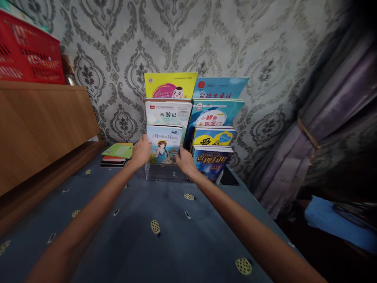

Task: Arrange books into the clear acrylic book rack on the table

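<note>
Hands ×2 (141, 150) hold 1 lt-blue bk (164, 145).

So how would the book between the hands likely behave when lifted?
The book would probably stay stiff: it looks flat. It may slip, being smooth-looking, though the left hand and right hand are at opposite edges.

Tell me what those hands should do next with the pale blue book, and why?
I'd probably lower the pale blue book gently into the clear stand: the left hand and right hand hold its sides, and bare clear plastic shows below its bottom edge.
</note>
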Demonstrator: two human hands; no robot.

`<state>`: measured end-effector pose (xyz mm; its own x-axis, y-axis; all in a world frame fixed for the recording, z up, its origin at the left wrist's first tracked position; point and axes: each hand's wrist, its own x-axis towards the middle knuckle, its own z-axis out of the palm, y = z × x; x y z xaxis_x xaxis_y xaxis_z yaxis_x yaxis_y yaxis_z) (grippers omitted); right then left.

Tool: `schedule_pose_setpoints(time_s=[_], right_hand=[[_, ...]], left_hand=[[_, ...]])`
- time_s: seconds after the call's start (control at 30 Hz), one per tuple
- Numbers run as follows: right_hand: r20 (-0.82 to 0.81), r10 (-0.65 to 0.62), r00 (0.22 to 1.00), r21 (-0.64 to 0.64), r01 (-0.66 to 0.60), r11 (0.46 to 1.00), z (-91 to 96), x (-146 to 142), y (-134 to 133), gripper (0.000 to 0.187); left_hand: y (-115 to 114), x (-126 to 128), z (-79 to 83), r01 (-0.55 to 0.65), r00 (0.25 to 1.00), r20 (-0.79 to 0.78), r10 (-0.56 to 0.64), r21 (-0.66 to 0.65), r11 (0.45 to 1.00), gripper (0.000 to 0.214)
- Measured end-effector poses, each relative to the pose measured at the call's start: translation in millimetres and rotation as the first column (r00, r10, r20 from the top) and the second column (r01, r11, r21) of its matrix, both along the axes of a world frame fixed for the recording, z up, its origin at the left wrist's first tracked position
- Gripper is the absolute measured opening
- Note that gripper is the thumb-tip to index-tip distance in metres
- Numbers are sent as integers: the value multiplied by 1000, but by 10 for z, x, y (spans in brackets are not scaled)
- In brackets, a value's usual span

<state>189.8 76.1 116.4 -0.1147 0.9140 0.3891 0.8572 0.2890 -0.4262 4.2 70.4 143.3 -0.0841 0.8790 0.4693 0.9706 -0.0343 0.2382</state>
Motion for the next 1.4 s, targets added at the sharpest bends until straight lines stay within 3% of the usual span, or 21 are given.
schedule_pose_setpoints(time_s=[0.57, 0.8, 1.07, 1.4], right_hand=[[2, 12, 1000, -26, -12, 1000, 15, 55, 134, 37], [-70, 69, 995, -16, -70, 997, -6, 129, 228, 33], [-135, 102, 986, -8, -104, 995, -27, 150, 239, 31], [-232, 201, 952, 29, -199, 980, -118, 193, 163, 42]], left_hand=[[148, -132, -54, 65, 997, 44, -64, -19, 998, 25], [212, -166, -33, 52, 994, 97, -51, -9, 999, 40], [162, -116, 26, 20, 993, 118, -14, -47, 999, 45], [98, -207, -54, 97, 990, 97, -100, 31, 995, 42]])
